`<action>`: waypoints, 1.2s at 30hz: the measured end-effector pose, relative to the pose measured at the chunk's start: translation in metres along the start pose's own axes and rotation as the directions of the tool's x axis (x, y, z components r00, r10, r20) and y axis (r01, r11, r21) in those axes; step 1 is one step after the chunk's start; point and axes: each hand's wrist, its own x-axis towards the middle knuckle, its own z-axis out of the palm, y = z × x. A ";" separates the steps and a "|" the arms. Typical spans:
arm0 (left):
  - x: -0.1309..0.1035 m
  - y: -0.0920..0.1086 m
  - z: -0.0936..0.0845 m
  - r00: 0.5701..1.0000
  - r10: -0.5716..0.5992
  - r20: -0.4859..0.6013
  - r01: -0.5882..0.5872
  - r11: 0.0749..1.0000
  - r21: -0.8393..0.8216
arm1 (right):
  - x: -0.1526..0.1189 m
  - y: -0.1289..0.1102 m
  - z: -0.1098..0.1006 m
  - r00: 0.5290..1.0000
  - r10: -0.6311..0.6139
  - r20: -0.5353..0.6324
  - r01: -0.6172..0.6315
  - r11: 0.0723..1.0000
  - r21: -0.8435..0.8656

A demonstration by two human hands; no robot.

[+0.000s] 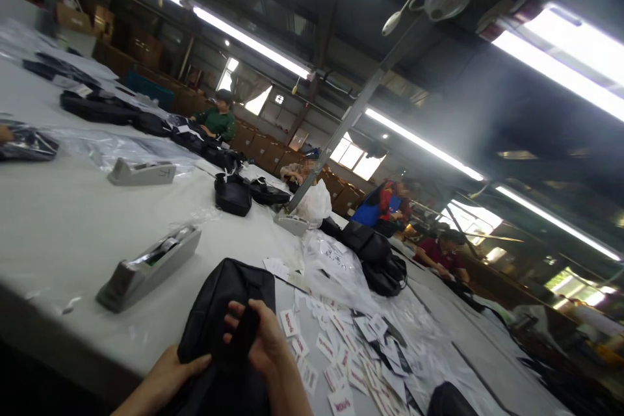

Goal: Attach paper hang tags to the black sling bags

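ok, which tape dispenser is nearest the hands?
The front one, just left of the black bag under the hands. The other two stand farther back: one by clear plastic, one by the post.

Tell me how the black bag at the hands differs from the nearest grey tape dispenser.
The bag is black, broad and larger; the tape dispenser is grey, narrow and smaller. The left hand holds the bag's side, while no hand touches the tape dispenser. Both are at the white table.
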 end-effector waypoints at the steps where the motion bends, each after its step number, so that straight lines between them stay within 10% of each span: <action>1: 0.003 0.004 0.000 1.000 -0.013 0.006 0.013 1.000 -0.009 | -0.012 -0.001 0.000 0.999 0.016 0.051 -0.020 0.996 0.083; 7: 0.027 0.036 0.001 0.999 -0.052 0.002 0.052 0.995 0.083 | -0.086 -0.041 0.001 0.971 0.018 0.240 -0.039 0.996 0.084; 11: 0.032 0.041 0.003 0.997 -0.062 -0.048 0.067 0.992 0.110 | -0.120 -0.107 0.005 0.953 -0.180 0.245 0.173 0.984 0.050; 15: 0.026 0.044 0.006 0.997 -0.036 -0.073 0.047 0.987 0.157 | -0.149 -0.187 0.015 0.790 -0.547 0.277 0.531 0.836 0.139; 17: 0.023 0.045 0.009 0.998 -0.021 -0.060 0.030 0.987 0.157 | -0.154 -0.225 0.020 0.709 -0.663 0.243 0.645 0.748 0.158; 21: 0.019 0.036 0.011 0.993 0.030 -0.115 -0.013 0.990 0.143 | -0.142 -0.280 0.027 0.707 -0.690 0.156 0.682 0.724 0.107; 27: 0.018 0.024 -0.002 0.967 0.078 -0.242 -0.005 0.957 0.290 | -0.128 -0.299 0.038 0.713 -0.669 0.208 0.663 0.740 0.108; 30: 0.015 0.080 0.000 0.903 0.253 -0.347 -0.142 0.939 0.314 | -0.131 -0.291 0.044 0.719 -0.643 0.265 0.629 0.763 0.148; 33: 0.010 0.172 0.026 0.893 0.450 0.029 -0.447 0.874 0.193 | -0.134 -0.282 0.051 0.708 -0.643 0.292 0.615 0.765 0.194; 36: 0.007 0.255 0.068 0.739 0.508 0.443 -0.552 0.833 -0.035 | -0.136 -0.275 0.057 0.685 -0.663 0.303 0.625 0.748 0.224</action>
